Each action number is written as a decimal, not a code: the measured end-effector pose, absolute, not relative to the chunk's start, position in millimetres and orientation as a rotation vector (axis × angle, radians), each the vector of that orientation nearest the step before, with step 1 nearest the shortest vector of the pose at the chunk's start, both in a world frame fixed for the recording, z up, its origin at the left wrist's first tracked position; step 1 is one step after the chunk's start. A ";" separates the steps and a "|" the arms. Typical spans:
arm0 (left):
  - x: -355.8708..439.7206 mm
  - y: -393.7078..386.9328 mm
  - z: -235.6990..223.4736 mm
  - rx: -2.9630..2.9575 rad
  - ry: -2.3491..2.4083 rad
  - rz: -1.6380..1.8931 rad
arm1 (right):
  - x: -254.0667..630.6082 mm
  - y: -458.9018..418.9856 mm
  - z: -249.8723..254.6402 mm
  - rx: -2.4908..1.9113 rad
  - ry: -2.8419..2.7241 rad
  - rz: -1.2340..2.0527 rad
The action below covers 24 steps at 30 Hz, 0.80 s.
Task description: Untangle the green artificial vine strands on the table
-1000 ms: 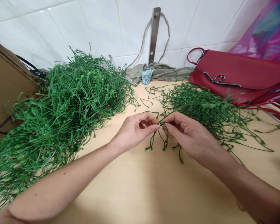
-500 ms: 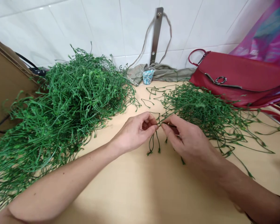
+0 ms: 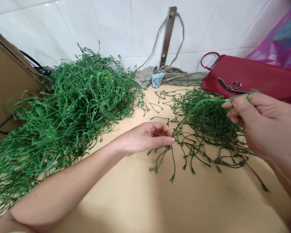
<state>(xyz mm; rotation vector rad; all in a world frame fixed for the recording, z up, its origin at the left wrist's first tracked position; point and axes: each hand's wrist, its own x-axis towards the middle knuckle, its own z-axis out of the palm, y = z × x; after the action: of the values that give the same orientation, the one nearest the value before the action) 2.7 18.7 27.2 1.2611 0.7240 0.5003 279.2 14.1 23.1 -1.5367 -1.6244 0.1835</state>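
My left hand (image 3: 147, 137) is low over the table's middle, thumb and fingers pinched on a few thin green stems (image 3: 173, 163) whose forked tips hang below it. My right hand (image 3: 264, 119) is raised at the right, closed on a blurred, lighter green stem (image 3: 196, 105) that runs down toward my left fingertips. Beneath and beside my right hand lies a smaller heap of green stems (image 3: 208, 119), with loose ones spread at its front. A large tangled pile of the same stems (image 3: 87, 94) covers the left side.
A red handbag (image 3: 259, 76) and a purple plastic bag (image 3: 278, 42) stand at the back right. By the tiled wall are a clear cup (image 3: 157, 79) with blue-white contents, a grey cloth (image 3: 181, 77) and a metal bracket (image 3: 168, 35). A cardboard box (image 3: 11, 84) stands at left.
My right hand has moved away from my left, up and to the right, drawing a stem out with it. My left hand has shifted slightly right and down, still pinching stems.
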 end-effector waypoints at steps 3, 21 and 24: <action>4.3 22.6 19.6 1.220 0.775 0.659 | 271.8 12.2 26.3 -1.705 -1.615 -0.348; 9.4 17.9 8.0 1.374 0.824 0.646 | 194.6 -18.3 6.6 -1.366 -1.803 0.857; 9.5 19.0 2.0 1.495 0.869 0.749 | 188.4 -24.6 5.5 -1.465 -1.929 0.763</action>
<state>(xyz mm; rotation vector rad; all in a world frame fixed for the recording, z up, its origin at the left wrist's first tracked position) 9.5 19.0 2.0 1.4951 0.8688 0.7487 188.4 -24.6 5.5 -1.4649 -1.9286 0.7629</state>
